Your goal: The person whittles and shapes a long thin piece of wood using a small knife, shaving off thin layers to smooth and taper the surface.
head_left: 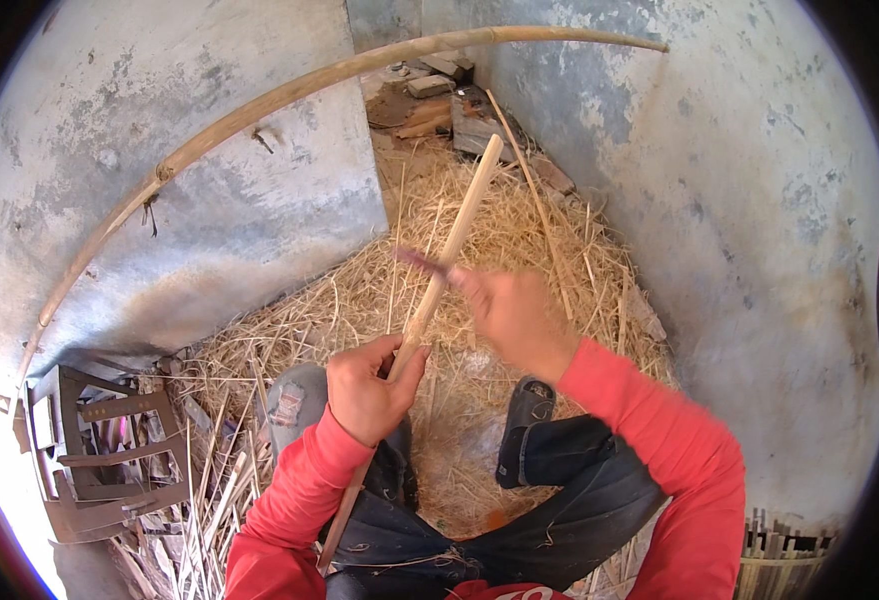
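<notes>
A long pale strip, bamboo by its look (pixel 467 210), slants up and away from my lap. My left hand (pixel 369 385) is closed round it near its middle, and its lower end runs down past my left forearm. My right hand (pixel 519 315), smeared a little by motion, grips a knife with a dark reddish blade (pixel 420 262). That blade lies across the strip, above my left hand. Part of the knife's handle is hidden inside my right fist.
Shavings (pixel 559 240) cover the floor round my legs. A long bamboo pole (pixel 259 108) arches across the walls. At the left stand a dark wooden frame (pixel 124 455) and a heap of split strips (pixel 224 510). Bricks (pixel 431 86) lie in the far corner.
</notes>
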A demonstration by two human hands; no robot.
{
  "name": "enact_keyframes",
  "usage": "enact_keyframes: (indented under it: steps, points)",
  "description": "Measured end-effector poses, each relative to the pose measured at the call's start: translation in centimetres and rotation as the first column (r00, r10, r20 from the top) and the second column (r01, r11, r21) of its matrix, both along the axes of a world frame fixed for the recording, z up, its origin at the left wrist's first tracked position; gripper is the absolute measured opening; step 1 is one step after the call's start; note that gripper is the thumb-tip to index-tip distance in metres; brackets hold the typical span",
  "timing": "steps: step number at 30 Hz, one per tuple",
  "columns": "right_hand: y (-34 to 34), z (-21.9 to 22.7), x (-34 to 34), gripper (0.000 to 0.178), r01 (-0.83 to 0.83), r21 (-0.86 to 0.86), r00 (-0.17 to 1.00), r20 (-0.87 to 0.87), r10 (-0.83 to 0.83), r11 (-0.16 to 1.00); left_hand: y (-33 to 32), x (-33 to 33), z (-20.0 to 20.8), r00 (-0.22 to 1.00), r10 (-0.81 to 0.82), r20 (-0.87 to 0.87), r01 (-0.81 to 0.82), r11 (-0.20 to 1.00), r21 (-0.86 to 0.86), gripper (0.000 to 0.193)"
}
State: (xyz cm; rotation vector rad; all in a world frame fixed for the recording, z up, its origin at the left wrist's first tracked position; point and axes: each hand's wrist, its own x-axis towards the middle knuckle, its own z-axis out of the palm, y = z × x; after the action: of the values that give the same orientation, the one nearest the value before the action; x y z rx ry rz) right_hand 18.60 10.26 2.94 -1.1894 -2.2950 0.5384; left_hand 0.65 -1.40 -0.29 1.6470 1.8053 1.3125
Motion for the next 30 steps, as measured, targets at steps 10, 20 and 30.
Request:
enact_keyframes:
  steps: [10, 20, 30]
  points:
    - [-0.3, -0.7, 0.8, 0.046, -0.041, -0.028, 0.995, -0.090, 0.038, 0.999, 0.1, -0.4, 0.6, 0.999, 0.036, 0.036, -0.034, 0.997, -0.067, 0.022]
    - [-1.5, -0.6, 0.7, 0.048, -0.068, -0.124, 0.988, -0.146, 0.049, 0.990, 0.3, -0.6, 0.4, 0.995, 0.022, 0.094, -0.012, 0.995, -0.098, 0.023]
    - [0.9, 1.8, 2.3, 0.036, 0.004, -0.274, 0.915, -0.387, -0.114, 0.962, 0.2, -0.3, 0.7, 0.997, -0.006, 0.077, 0.012, 0.997, -0.072, 0.025]
